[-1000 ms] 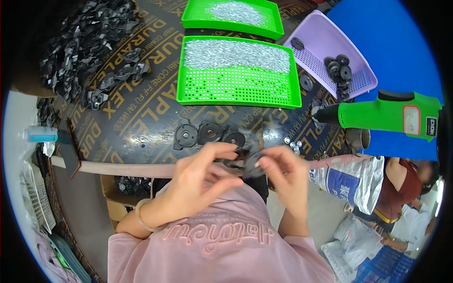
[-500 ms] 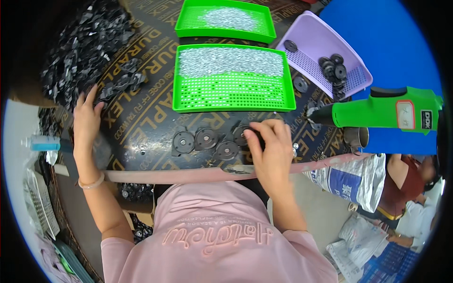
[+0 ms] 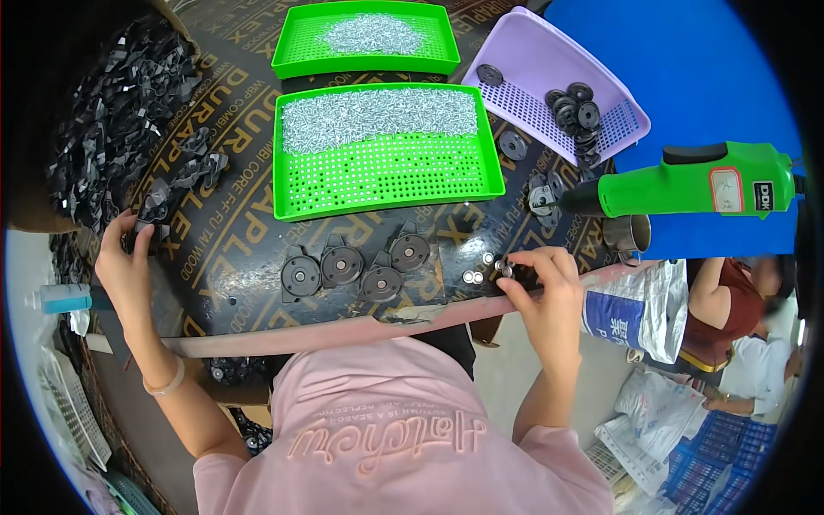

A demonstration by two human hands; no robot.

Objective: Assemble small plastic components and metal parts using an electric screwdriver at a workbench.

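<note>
At the left, my left hand (image 3: 127,266) has thumb and forefinger closed on a black plastic part (image 3: 158,202) beside the heap of similar black parts (image 3: 120,112). My right hand (image 3: 551,290) is near the table's front edge, its thumb and fingers closed around small silver metal bushings (image 3: 506,269). A few more bushings (image 3: 472,277) lie just left of those fingers. Between my hands, several black round assemblies (image 3: 341,265), each a disc with a bright centre, lie grouped on the table.
Two green perforated trays (image 3: 386,178) hold silver pins. A lilac basket (image 3: 524,51) contains black discs. At the right are a green power screwdriver (image 3: 687,187), a metal cup (image 3: 631,233) and black parts under its tip. Another person (image 3: 738,300) is at the far right.
My right hand has left the round assemblies and moved right to the bushings. My left hand has shifted down and left, closing on a black part. The whole view has shifted slightly.
</note>
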